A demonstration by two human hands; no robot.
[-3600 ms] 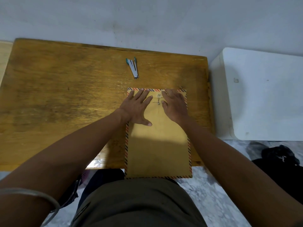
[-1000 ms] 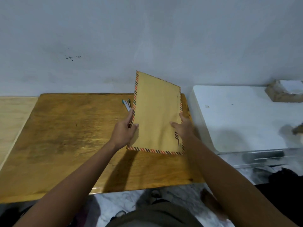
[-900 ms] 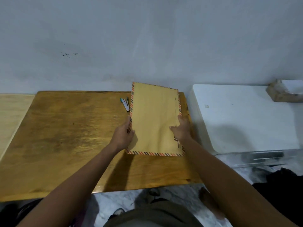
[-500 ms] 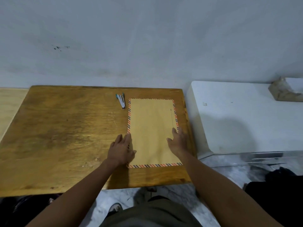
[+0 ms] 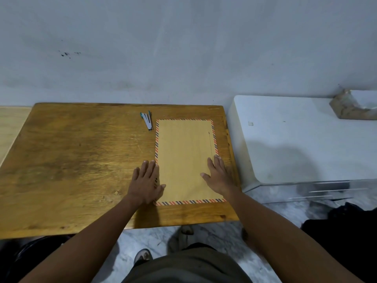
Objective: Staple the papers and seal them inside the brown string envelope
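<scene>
Scene: A person stands over a wooden desk (image 5: 77,164), both palms down on a brown envelope (image 5: 184,160) at centre frame, plain side up.
Envelope: Flat, striped border showing all round, near the desk's right edge.
Left hand (image 5: 147,181): Fingers spread and straight, resting across the envelope's left border, partly on the wood.
Right hand (image 5: 218,175): Fingers straight, pressing the envelope's lower right, thumb out.
Stapler (image 5: 147,120): Just beside the envelope's upper-left corner, apart from both hands.
Risk: With the closure side down, a loose string could go unnoticed and unwind when the envelope is lifted. A sideways push could slide it off the desk's right edge toward the white cabinet (image 5: 302,139).
Hidden: The flap, string and button are underneath, so whether it is sealed cannot be told. The papers are out of sight, presumably inside; the staple cannot be checked. The thin line near the right border is too fine to read.
</scene>
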